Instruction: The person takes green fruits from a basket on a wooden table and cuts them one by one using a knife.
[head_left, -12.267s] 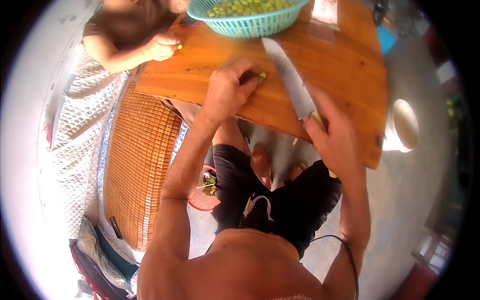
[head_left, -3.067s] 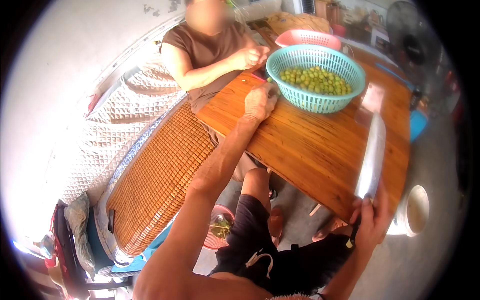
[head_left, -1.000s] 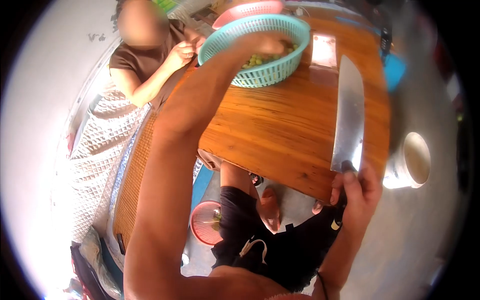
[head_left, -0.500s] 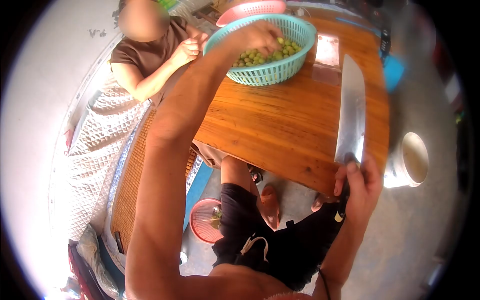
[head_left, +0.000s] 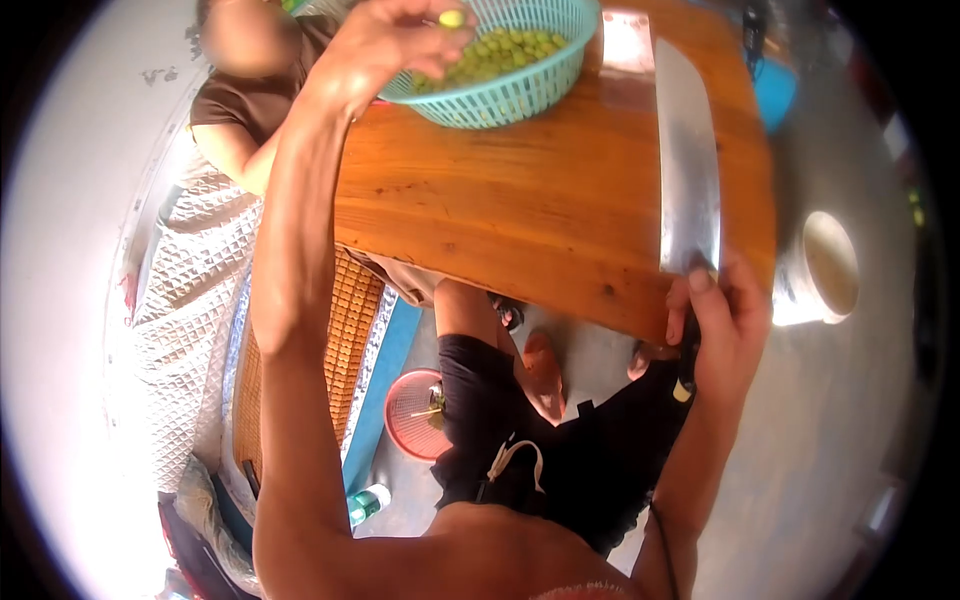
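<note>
Over the near left rim of the turquoise basket point(head_left: 490, 107), my left hand point(head_left: 385, 48) pinches a small round green fruit point(head_left: 452, 18) at its fingertips. Many more green fruits point(head_left: 510, 50) lie inside that basket. My right hand point(head_left: 728, 325) is wrapped round the black handle of a large knife point(head_left: 690, 165), at the table's right side. The broad blade points away from me, flat over the wooden table point(head_left: 480, 200).
A person point(head_left: 240, 100) in a brown top sits at the far left beside the table. A red basket point(head_left: 412, 415) and a green bottle point(head_left: 368, 504) are on the floor. To the right stand a white bucket point(head_left: 825, 270) and a blue container point(head_left: 775, 92).
My left hand has come out of the basket, back and to the left, with a green fruit in its fingers. My right hand still holds the knife. The view has shifted.
</note>
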